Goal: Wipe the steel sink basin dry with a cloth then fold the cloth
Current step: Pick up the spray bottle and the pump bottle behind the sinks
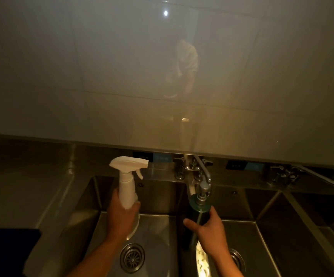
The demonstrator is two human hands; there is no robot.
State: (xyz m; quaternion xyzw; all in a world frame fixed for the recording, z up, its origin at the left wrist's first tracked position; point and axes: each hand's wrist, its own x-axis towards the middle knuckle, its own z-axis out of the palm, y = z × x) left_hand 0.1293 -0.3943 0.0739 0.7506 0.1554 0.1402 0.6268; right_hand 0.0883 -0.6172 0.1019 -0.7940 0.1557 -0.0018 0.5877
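The left hand (122,214) is wrapped round the body of a white spray bottle (126,186), held over the left steel basin (158,232). The right hand (206,226) grips a dark green pump dispenser (200,206) above the divider (182,232) between the basins. Just under the right wrist a pale patterned cloth (202,260) lies along that divider, limp by the look of it. I'd guess it's light and floppy and apt to bunch, so it's best gathered in a full handful at its middle once a hand is free. The steel may be slick if wet. A dark blue flat thing (8,248) sits on the table (22,186) at the left; what it is I can't tell
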